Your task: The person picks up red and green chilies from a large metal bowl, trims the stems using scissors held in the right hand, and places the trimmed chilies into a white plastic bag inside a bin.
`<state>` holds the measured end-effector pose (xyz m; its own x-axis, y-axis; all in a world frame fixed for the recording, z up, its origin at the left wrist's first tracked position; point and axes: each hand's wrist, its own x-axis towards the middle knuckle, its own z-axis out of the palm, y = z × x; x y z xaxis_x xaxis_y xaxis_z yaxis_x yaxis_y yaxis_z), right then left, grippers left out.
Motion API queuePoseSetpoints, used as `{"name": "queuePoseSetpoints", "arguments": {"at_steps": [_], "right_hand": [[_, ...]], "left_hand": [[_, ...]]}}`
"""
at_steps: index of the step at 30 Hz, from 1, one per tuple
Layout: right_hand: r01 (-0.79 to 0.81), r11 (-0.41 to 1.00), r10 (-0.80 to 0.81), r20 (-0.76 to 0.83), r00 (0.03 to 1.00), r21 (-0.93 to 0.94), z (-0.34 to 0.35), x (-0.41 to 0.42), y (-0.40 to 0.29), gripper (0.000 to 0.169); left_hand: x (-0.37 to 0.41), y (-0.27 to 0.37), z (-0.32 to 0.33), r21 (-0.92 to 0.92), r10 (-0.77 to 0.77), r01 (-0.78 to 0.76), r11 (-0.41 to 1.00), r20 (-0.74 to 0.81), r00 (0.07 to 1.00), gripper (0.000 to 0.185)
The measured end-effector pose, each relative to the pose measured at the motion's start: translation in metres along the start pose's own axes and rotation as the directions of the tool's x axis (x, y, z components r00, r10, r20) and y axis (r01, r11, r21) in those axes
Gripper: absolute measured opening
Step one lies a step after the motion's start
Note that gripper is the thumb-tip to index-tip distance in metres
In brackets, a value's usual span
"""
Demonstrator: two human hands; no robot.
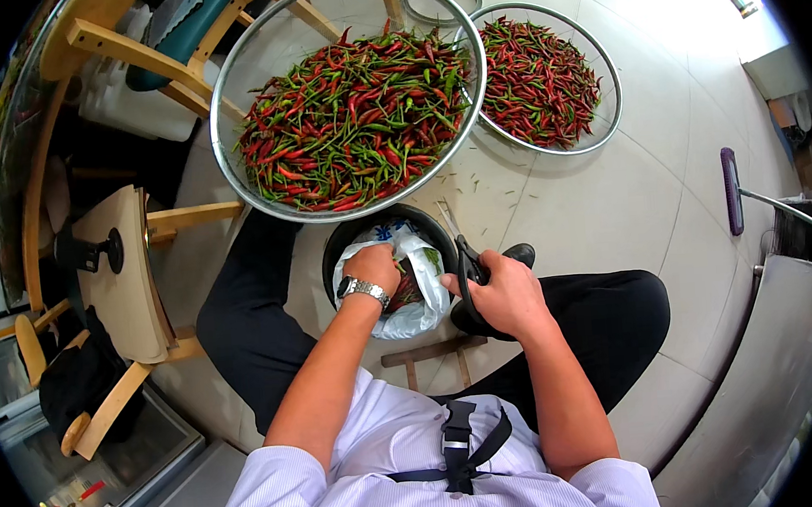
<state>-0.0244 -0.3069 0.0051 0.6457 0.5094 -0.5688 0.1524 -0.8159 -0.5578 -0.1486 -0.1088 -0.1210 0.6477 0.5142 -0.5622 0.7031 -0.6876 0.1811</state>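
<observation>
My left hand (372,268), with a metal-banded watch on the wrist, reaches into a white plastic bag (430,280). Its fingers curl over red chili peppers (403,297) there; the fingertips are partly hidden, with a bit of green beside them. The bag sits in a black bucket (448,233) between my legs. To the right of the bucket, my right hand (511,292) holds black-handled scissors (474,266), blades pointing away from me. Beyond the bucket, a large round metal-rimmed sieve (217,150) carries a heap of red and green chili peppers with stems (354,123).
A second round sieve (618,90) behind it on the right holds mostly red chili peppers (539,82). Small green stem bits (475,178) dot the tiled floor (600,204). Wooden chairs (195,215) crowd the left. A purple-headed mop (732,192) is at right.
</observation>
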Motion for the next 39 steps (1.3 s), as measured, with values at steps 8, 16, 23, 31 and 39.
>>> {"name": "queuePoseSetpoints", "arguments": {"at_steps": [8, 16, 23, 31, 39], "right_hand": [[0.013, 0.979, -0.028, 0.074, 0.997, 0.203, 0.041, 0.024, 0.009, 0.071], [0.017, 0.983, -0.023, 0.035, 0.999, 0.185, 0.097, 0.04, 0.008, 0.075], [-0.047, 0.974, 0.018, 0.128, 0.992, 0.222, 0.105, 0.04, 0.012, 0.069], [-0.138, 0.89, 0.092, 0.127, 0.988, 0.434, 0.101, 0.042, 0.016, 0.062], [-0.095, 0.853, 0.072, 0.065, 0.995, 0.513, 0.104, 0.049, 0.026, 0.051]], "left_hand": [[0.013, -0.007, 0.012, -0.025, 0.045, -0.041, 0.999, 0.15, 0.988, 0.024], [0.032, -0.04, 0.01, -0.391, 0.122, -0.074, 0.917, 0.098, 0.988, 0.026], [0.045, -0.026, -0.009, -0.094, 0.063, -0.098, 0.991, -0.322, 0.945, 0.022], [0.055, 0.006, -0.008, 0.104, 0.035, -0.042, 0.994, 0.068, 0.997, 0.019], [0.041, -0.001, 0.038, 0.057, 0.121, -0.113, 0.992, -0.165, 0.979, 0.022]]}}
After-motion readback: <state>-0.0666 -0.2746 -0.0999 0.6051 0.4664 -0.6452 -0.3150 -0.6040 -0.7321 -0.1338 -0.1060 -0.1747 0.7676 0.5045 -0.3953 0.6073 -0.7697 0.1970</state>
